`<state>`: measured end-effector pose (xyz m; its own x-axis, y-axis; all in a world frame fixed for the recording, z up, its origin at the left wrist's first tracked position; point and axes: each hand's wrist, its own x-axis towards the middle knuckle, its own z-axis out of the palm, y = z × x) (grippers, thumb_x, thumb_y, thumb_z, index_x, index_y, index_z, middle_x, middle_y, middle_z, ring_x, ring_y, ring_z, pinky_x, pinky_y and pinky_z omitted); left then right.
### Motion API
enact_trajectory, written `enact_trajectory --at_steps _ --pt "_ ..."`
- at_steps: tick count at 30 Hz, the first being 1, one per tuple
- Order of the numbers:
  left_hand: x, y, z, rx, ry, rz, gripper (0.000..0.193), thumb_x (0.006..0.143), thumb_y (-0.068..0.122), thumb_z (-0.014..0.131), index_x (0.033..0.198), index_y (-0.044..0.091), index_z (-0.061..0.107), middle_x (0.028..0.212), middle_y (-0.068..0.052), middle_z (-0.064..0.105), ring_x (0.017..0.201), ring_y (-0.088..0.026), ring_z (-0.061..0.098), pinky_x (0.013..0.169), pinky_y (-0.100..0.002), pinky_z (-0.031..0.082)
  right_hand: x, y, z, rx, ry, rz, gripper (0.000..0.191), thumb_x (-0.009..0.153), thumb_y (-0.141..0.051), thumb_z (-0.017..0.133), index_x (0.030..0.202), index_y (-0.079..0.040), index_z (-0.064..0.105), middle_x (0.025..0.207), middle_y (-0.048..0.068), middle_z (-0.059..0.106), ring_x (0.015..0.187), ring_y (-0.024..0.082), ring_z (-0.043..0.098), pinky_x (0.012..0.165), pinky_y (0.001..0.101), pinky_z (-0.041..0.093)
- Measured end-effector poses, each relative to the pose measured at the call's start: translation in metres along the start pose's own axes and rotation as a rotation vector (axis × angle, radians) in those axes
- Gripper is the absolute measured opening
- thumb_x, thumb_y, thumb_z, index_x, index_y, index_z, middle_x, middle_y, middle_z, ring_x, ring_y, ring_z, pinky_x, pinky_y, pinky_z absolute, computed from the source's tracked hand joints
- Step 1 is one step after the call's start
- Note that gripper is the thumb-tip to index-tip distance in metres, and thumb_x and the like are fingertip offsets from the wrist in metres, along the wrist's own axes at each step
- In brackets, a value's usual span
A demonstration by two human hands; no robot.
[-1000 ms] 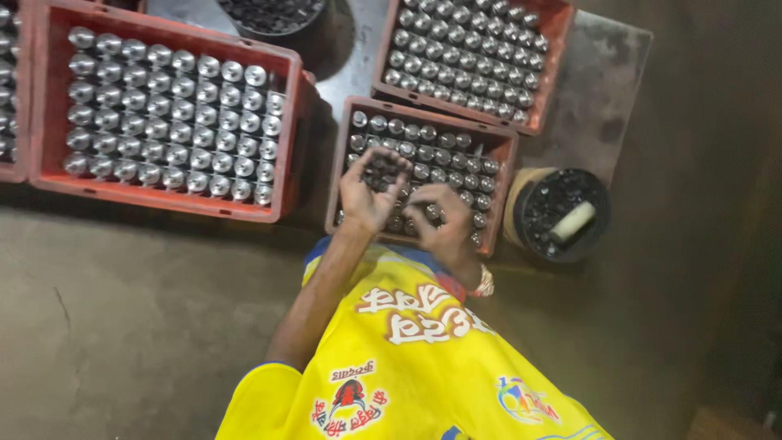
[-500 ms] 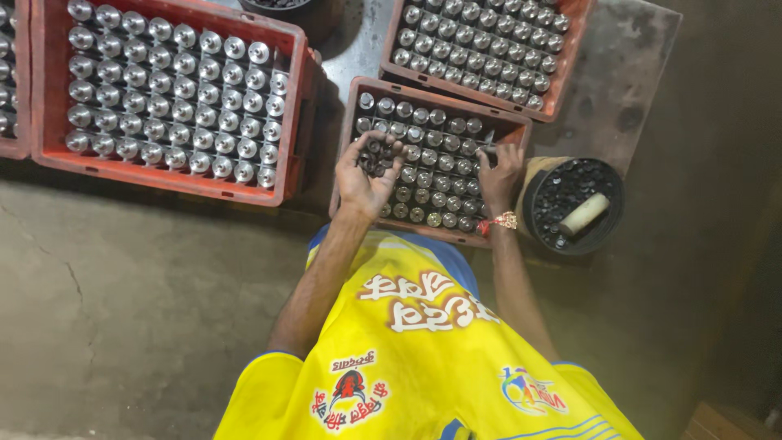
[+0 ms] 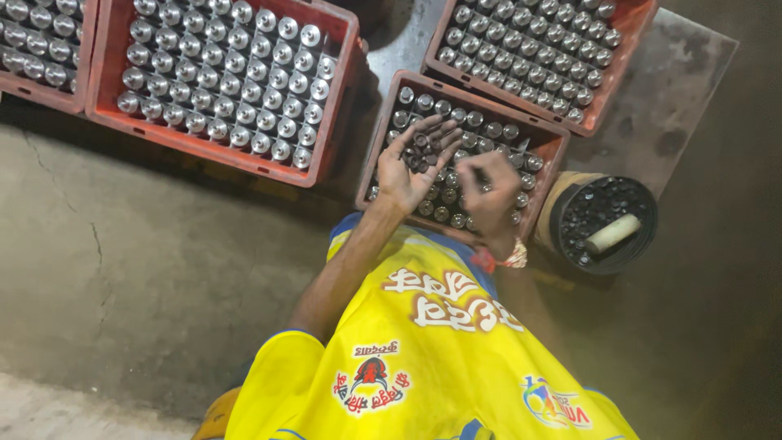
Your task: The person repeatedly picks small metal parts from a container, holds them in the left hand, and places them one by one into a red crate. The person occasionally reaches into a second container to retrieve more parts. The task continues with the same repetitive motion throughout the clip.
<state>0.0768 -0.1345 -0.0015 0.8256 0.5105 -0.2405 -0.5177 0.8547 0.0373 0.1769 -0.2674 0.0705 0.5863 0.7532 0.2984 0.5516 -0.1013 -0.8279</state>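
The person in the yellow shirt [image 3: 423, 358] is bending over a small red crate [image 3: 383, 143] packed with capped bottles [image 3: 481, 122]. The left hand [image 3: 415, 163] is lying palm up over the crate, its fingers [image 3: 436, 134] spread wide and loosely cupped, cradling a little heap of dark bottle caps [image 3: 419, 155] in the palm. Just beside those fingers, the right hand [image 3: 489, 191] is hanging over the bottle tops with its fingertips pinched narrow; I cannot tell from here whether a cap is sitting between them. Bottles are standing directly beneath both sets of fingers and just beyond the fingertips, filling the crate.

Off past the right hand's knuckles, a round black tub [image 3: 607, 224] of dark caps is sitting on the floor with a pale cylinder [image 3: 612, 234] lying in it. Beyond the left fingertips, well apart, a bigger red crate [image 3: 106, 77] is holding rows of silver-topped bottles, and another crate [image 3: 619, 57] is lying beyond the right hand.
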Motion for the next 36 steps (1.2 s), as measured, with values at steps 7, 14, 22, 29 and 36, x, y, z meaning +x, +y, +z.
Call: enact_trajectory --at_steps 7,14,22,29,36 --pt "-0.006 -0.001 -0.011 0.057 0.003 -0.014 0.047 0.110 0.026 0.038 0.134 -0.009 0.057 0.137 -0.027 0.061 0.132 -0.040 0.057 0.120 -0.052 0.040 0.005 -0.045 0.033 -0.048 -0.104 -0.045 0.027 0.086 0.001 0.079 0.111 -0.002 0.070 0.101 0.014 0.063 0.092 0.032 0.067 0.079 0.0390 0.055" --pt "-0.007 -0.007 -0.013 0.110 0.029 -0.029 0.044 0.112 0.024 0.039 0.125 -0.010 0.063 0.129 -0.026 0.066 0.123 -0.040 0.063 0.116 -0.051 0.045 -0.001 -0.039 0.030 -0.024 -0.117 -0.029 0.023 0.083 0.001 0.079 0.099 -0.002 0.062 0.101 0.014 0.066 0.094 0.031 0.068 0.081 0.0395 0.055" --pt "-0.005 0.005 -0.007 -0.037 0.143 -0.031 0.038 0.105 0.021 0.043 0.114 -0.010 0.063 0.122 -0.029 0.067 0.125 -0.043 0.062 0.115 -0.055 0.047 -0.002 0.056 -0.048 -0.225 -0.061 0.117 0.011 0.089 0.000 0.077 0.093 -0.004 0.068 0.103 0.011 0.075 0.094 0.029 0.073 0.082 0.0371 0.055" --pt "-0.003 0.008 -0.012 -0.030 0.167 -0.031 0.037 0.104 0.019 0.045 0.113 -0.011 0.063 0.120 -0.029 0.067 0.123 -0.044 0.062 0.114 -0.055 0.048 0.012 0.151 -0.079 -0.690 -0.175 0.132 0.019 0.075 -0.006 0.084 0.092 -0.009 0.075 0.093 0.009 0.072 0.094 0.032 0.059 0.087 0.0451 0.048" --pt "-0.004 0.020 -0.010 -0.073 0.128 0.049 0.037 0.104 0.020 0.047 0.112 -0.013 0.063 0.118 -0.030 0.067 0.119 -0.045 0.064 0.113 -0.054 0.050 -0.015 0.140 -0.073 -0.886 -0.249 0.044 0.020 0.084 -0.016 0.081 0.098 -0.003 0.073 0.109 0.014 0.066 0.104 0.036 0.055 0.091 0.0490 0.044"
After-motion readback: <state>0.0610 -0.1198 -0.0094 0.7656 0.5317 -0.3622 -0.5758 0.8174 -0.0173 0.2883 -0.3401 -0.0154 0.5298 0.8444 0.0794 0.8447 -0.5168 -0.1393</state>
